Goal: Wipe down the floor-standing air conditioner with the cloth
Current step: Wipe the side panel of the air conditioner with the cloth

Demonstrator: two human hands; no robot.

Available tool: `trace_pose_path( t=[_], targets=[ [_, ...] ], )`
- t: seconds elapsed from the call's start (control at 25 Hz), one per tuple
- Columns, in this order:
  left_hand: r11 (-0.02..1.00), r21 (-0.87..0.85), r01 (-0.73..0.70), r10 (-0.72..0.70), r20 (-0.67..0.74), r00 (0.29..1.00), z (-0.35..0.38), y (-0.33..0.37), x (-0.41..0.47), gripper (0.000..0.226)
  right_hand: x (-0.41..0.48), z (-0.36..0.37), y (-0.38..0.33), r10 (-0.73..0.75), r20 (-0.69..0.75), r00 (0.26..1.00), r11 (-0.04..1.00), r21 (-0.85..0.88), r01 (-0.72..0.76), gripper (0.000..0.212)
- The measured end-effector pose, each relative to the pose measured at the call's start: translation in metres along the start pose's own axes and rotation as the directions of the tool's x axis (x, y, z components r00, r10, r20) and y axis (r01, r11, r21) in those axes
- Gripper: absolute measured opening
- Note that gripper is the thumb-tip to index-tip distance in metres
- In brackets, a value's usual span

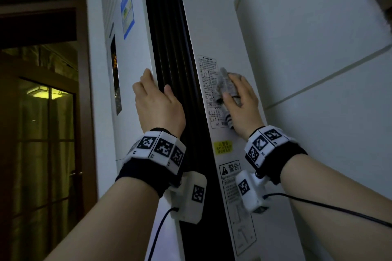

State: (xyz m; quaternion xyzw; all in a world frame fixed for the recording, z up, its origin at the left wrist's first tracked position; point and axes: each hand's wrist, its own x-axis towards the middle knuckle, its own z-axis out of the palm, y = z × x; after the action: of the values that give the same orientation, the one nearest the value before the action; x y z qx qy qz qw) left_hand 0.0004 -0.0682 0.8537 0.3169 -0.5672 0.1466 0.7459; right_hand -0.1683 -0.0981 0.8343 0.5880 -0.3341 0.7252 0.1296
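Air conditioner (212, 17) side, right hand (244, 99) around cloth (224, 83) (left hand (159, 108) around front edge)

White air conditioner (203, 17), upright; dark grille (169, 48) between front and side panels. Front: blue label (127, 12). Side: rating label (209, 82), yellow sticker (223, 146), warning label (231, 176). Grey cloth (224, 85) pressed on rating label by right hand (241, 104); left hand (158, 104) grips front edge.
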Motion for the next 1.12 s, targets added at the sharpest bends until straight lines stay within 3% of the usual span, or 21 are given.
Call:
trace_pose_path(
  t=[0.16,0.32,0.48,0.64,0.76,0.92,1.04,1.12],
  targets=[
    [1.0,0.011,-0.001,0.001,-0.002,1.0,0.001,-0.001,0.0,0.051,0.017,-0.007,0.008,0.21,-0.104,0.972,0.976,-0.035,-0.215,0.048],
    [1.0,0.012,-0.004,0.004,-0.011,1.0,0.001,-0.001,0.0,0.05,0.016,-0.007,0.013,0.072,-0.047,0.996,0.997,-0.006,-0.072,0.047],
    [1.0,0.007,-0.009,0.009,-0.017,1.0,0.002,-0.002,0.0,0.05,0.027,-0.012,0.02,0.33,-0.131,0.935,0.943,0.013,-0.331,0.047],
    [1.0,0.009,-0.008,0.008,-0.021,1.0,0.002,-0.003,0.001,0.05,0.018,-0.013,0.024,0.192,-0.12,0.974,0.978,0.103,-0.18,0.04],
    [1.0,0.009,-0.005,0.005,-0.021,1.0,0.002,-0.002,0.001,0.05,0.019,-0.022,0.031,0.381,-0.167,0.909,0.924,0.039,-0.38,0.041],
    [1.0,0.015,-0.007,0.007,-0.025,1.0,0.003,-0.003,0.0,0.05,0.009,-0.019,0.03,0.348,-0.16,0.924,0.936,0.118,-0.332,0.038],
    [1.0,0.019,-0.017,0.017,-0.026,1.0,0.002,-0.003,0.0,0.05,0.009,-0.022,0.035,0.484,-0.232,0.844,0.871,0.038,-0.489,0.04],
    [0.999,0.027,-0.016,0.017,-0.029,0.999,0.002,-0.003,0.001,0.05,0.005,-0.02,0.033,0.473,-0.213,0.855,0.878,0.041,-0.476,0.038]
  ],
)
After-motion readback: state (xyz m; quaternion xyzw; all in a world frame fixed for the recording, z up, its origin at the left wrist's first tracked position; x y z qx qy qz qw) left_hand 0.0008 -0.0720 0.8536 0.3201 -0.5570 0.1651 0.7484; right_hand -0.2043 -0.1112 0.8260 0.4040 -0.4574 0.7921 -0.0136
